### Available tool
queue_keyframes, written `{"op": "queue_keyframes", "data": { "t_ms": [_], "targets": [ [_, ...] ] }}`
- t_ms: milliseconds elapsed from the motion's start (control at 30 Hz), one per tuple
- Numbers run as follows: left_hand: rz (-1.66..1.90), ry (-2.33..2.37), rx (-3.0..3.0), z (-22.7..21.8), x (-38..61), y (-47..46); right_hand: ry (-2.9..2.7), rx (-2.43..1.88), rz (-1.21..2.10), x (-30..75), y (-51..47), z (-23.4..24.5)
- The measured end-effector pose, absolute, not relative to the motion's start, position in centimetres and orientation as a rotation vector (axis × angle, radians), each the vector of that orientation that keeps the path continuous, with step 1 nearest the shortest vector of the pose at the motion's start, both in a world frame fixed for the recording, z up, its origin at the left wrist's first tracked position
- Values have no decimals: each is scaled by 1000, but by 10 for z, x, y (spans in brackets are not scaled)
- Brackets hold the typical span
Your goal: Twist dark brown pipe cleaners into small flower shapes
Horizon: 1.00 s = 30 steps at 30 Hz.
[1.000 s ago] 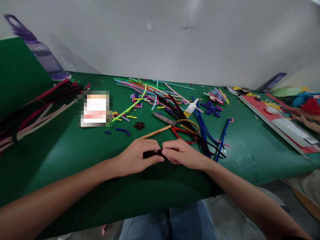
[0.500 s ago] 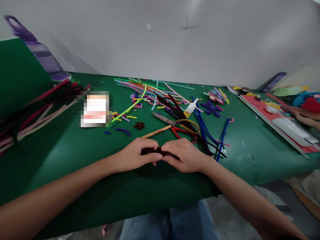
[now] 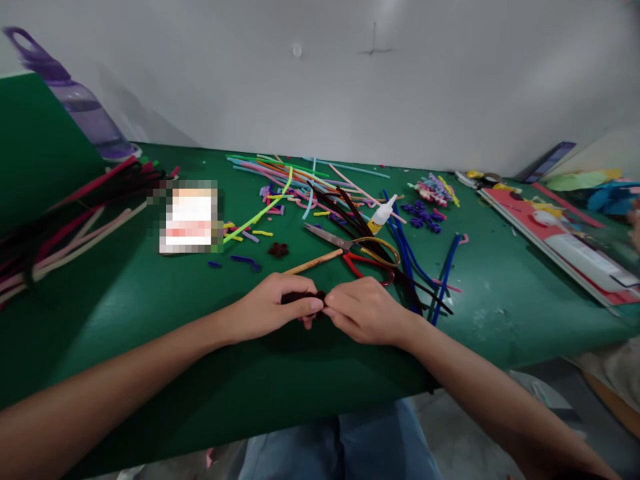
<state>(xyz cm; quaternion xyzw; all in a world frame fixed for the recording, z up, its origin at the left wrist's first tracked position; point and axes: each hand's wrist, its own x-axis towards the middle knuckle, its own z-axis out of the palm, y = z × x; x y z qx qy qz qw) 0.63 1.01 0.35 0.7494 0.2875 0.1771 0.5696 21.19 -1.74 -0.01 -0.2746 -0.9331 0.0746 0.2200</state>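
A dark brown pipe cleaner, partly hidden by fingers, is bent up between my two hands close above the table. My left hand is closed round it, the thumb pressed along its near side. From the right, the fingertips of my right hand pinch at its end, where the two hands almost meet. Just beyond lies a wooden stick, beside scissors with red and yellow handles. A small brown flower of pipe cleaner rests on the table past my left hand.
Colourful pipe cleaners lie heaped at the back, with a glue bottle and purple flower shapes to their right. At left stand a purple water bottle and a pipe cleaner bundle. Another person's hand shows at the right edge.
My right fingers have curled in more tightly at the pipe cleaner's end, and less of it shows on that side. The other person's hand has moved right, mostly out of view.
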Motion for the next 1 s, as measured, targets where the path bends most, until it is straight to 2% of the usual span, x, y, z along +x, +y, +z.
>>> {"op": "queue_keyframes", "data": {
  "t_ms": [200,300,500,1000],
  "targets": [
    [408,693,1728,4,6,9,-2293,-966,994,213,-17,11],
    [419,696,1711,3,6,9,-2194,-999,1182,211,-16,13],
    [536,625,1665,2,7,9,-2123,-1079,1151,207,-17,11],
    [406,715,1963,8,9,7,-2065,-1087,1245,206,-16,10]
  ]
}}
